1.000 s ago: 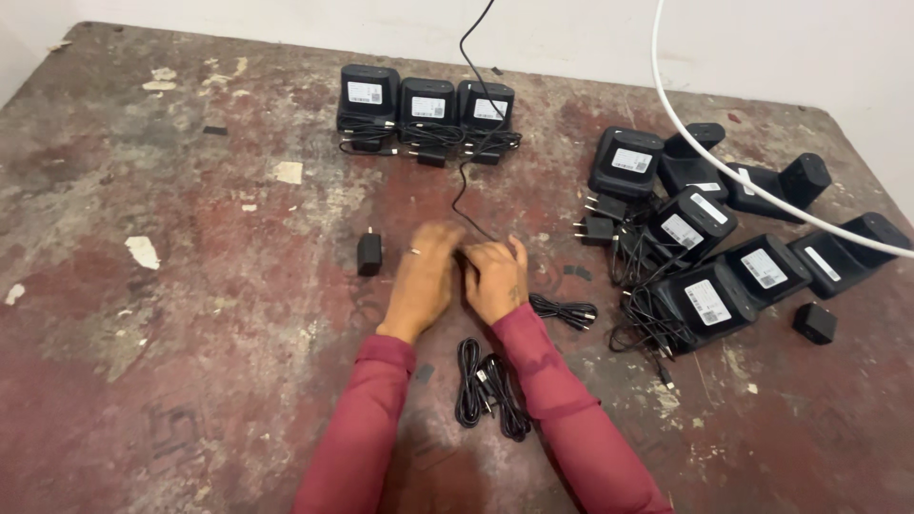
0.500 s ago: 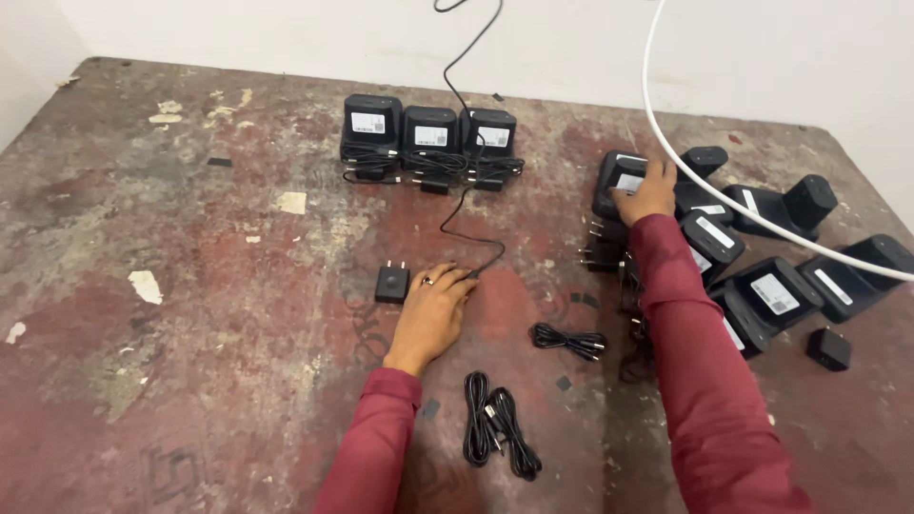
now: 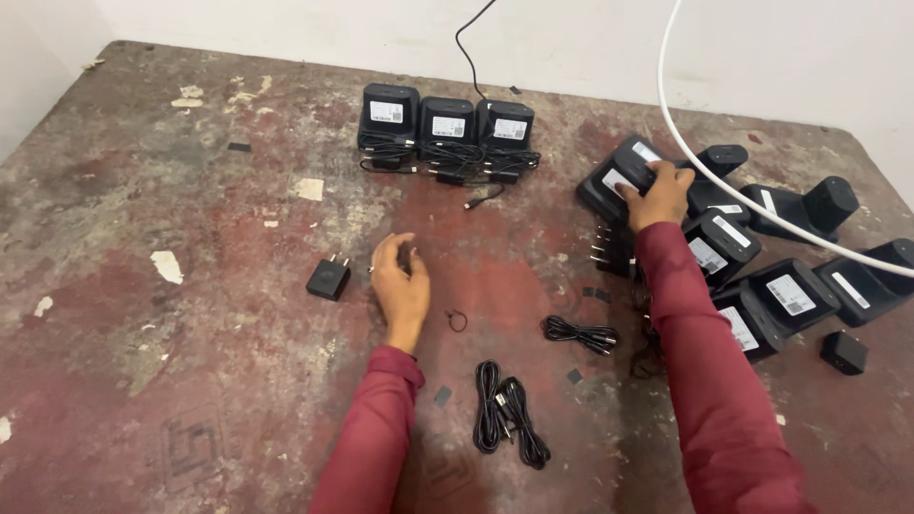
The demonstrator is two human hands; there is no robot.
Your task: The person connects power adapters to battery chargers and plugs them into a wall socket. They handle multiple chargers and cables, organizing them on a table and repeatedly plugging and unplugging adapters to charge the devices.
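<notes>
Maroon sleeves on both arms, over a worn red-brown table [image 3: 190, 381]
Left hand [image 3: 400, 281] loosely open, fingers curled, empty, hovering above the tabletop
Small black plug adapter [image 3: 328, 279] just beside that hand, on its left, prongs pointing away, not touched
Tiny black loop of tie [image 3: 458, 319] lying near the left wrist
Right hand [image 3: 657, 190] stretched far out, fingers closed over the top edge of a black box-shaped device [image 3: 619, 179] with a white label
More black devices [image 3: 762, 286] of the same kind crowded to the right of it, some tipped over
Row of three upright devices [image 3: 447, 124] at the far edge, cables bundled in front
Two coiled black cables [image 3: 506, 414] between the forearms, a third coil [image 3: 579, 333] closer to the right arm
White cable [image 3: 724, 181] curving across the right-hand devices
</notes>
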